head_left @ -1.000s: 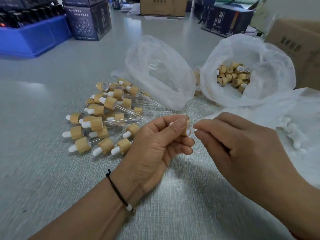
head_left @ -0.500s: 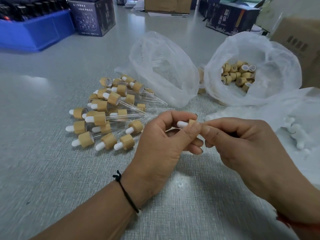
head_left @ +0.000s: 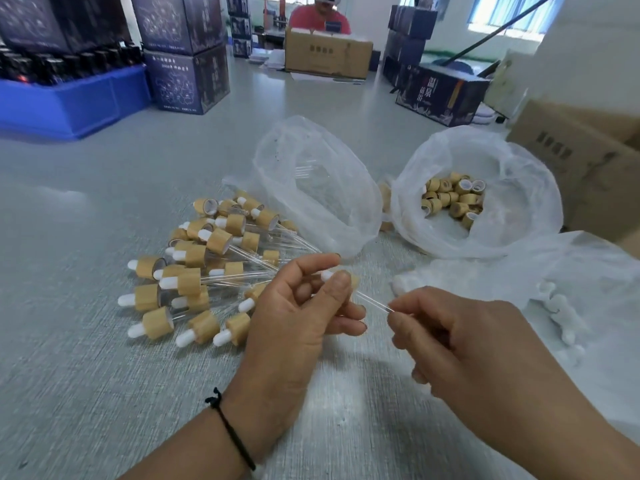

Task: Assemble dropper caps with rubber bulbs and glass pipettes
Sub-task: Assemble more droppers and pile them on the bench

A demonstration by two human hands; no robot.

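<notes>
At the centre of the frame the left hand (head_left: 294, 327) holds a bamboo-coloured dropper cap (head_left: 353, 280) pinched between thumb and forefinger, its grip clamped on the cap, with the white rubber bulb (head_left: 326, 274) poking out toward the upper left past the thumb tip. From the cap a thin glass pipette (head_left: 372, 301) runs down and to the right, and the right hand (head_left: 467, 344), at centre right, has its grip closed on the far end of that pipette between thumb and forefinger. Both hands hover above the grey worktop (head_left: 104, 375). To the left of the hands lies a loose pile of finished droppers (head_left: 204, 271), caps and white bulbs mostly pointing left, glass stems pointing right toward the left hand. Above the hands, in the middle of the frame, a clear plastic bag (head_left: 318, 188) stands open with a few glass pipettes faintly visible inside. Just right of it a second plastic bag (head_left: 512, 188) holds loose bamboo caps (head_left: 453, 199). At the right edge a third bag (head_left: 588, 271) lies flat with white rubber bulbs (head_left: 561, 313) in it. A black cord bracelet (head_left: 230, 427) circles the left wrist. In the upper left sits a blue crate (head_left: 72, 98) beside stacked dark boxes (head_left: 187, 53), and a cardboard box (head_left: 327, 51) stands at top centre.
</notes>
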